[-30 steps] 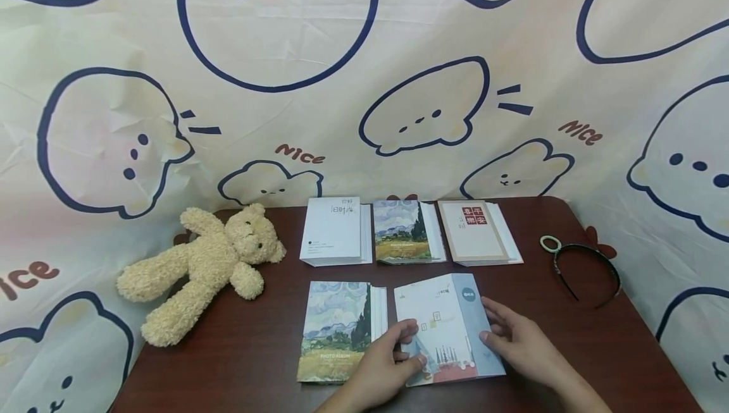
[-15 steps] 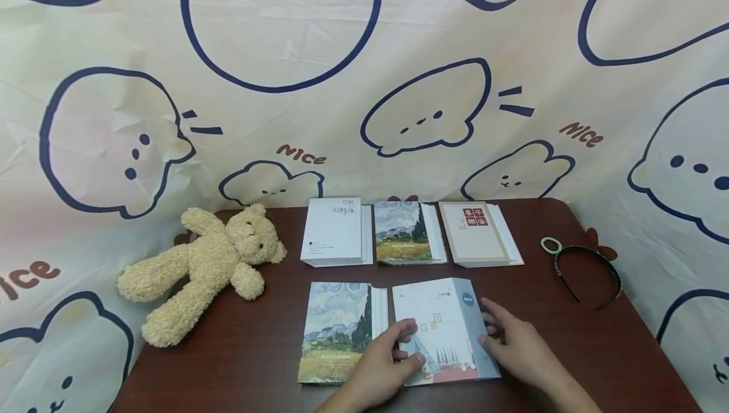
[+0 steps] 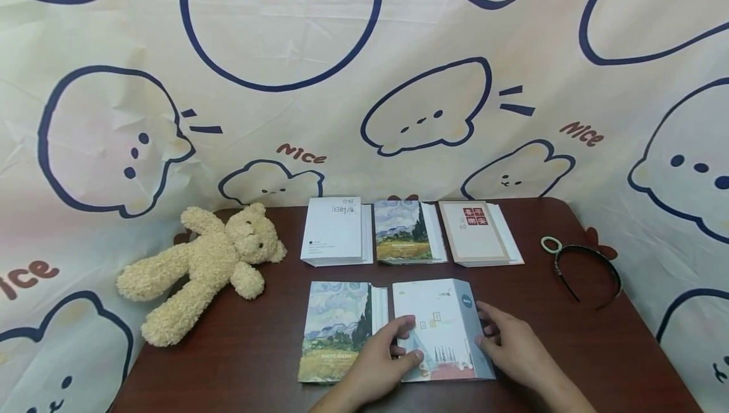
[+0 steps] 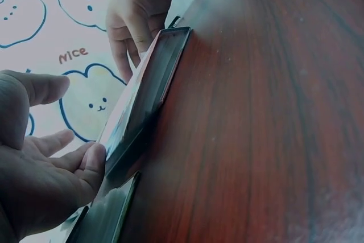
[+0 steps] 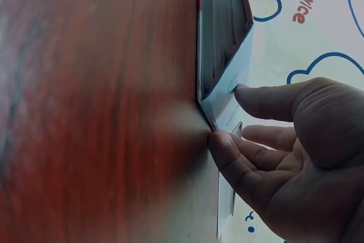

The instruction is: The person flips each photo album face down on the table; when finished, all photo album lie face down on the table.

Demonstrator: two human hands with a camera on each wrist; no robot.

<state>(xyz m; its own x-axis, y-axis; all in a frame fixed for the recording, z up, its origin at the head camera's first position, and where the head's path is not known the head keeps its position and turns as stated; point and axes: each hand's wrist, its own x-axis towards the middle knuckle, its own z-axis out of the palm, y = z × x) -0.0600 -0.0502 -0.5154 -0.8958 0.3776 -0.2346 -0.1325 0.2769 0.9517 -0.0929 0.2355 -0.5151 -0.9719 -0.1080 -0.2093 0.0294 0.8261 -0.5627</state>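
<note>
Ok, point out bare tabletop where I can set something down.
Bare tabletop lies between the teddy bear and the front landscape album, and between the right hand and the headband. Crowded: the middle, with three rear albums, the blue-and-white album and the left hand.

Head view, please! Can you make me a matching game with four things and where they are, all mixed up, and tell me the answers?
Things:
1. teddy bear
2. headband
3. album with blue spine
4. album with red squares

Places:
A. between left hand and right hand
B. right end of back row of albums
C. far left on the table
D. far right on the table

Pairs: 1-C, 2-D, 3-A, 4-B
</note>
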